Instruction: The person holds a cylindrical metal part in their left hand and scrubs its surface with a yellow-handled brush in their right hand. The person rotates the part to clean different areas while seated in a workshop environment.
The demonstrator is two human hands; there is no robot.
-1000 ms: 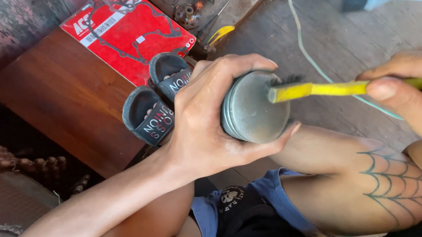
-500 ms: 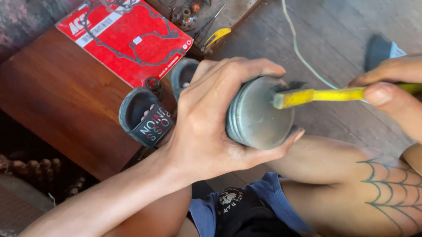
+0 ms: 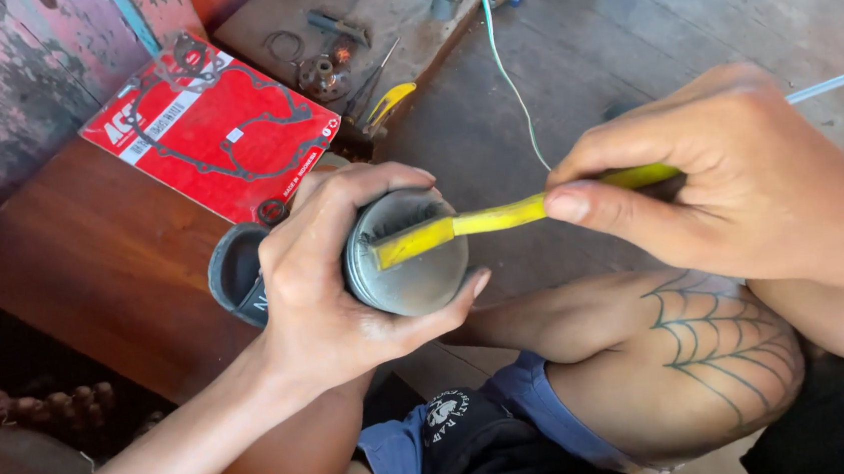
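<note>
My left hand (image 3: 320, 275) is wrapped around a grey metal piston (image 3: 409, 268), its flat round top facing up at me. My right hand (image 3: 729, 178) grips the handle of a yellow brush (image 3: 486, 222), thumb along the handle. The brush head lies across the piston's top, bristles down against the metal. Both hands hover above my bent knees, one of which bears a web tattoo (image 3: 716, 339).
A red card with a gasket set (image 3: 208, 128) lies on a brown wooden board (image 3: 93, 263). A dark sandal (image 3: 234, 272) sits beside my left hand. Small metal parts (image 3: 324, 74) and a yellow-handled tool (image 3: 386, 101) lie further off; a pale cord (image 3: 503, 60) crosses the plank floor.
The brush has slid from the piston's right edge across to the middle of its top. My right hand came in to the left, and the view shifted right.
</note>
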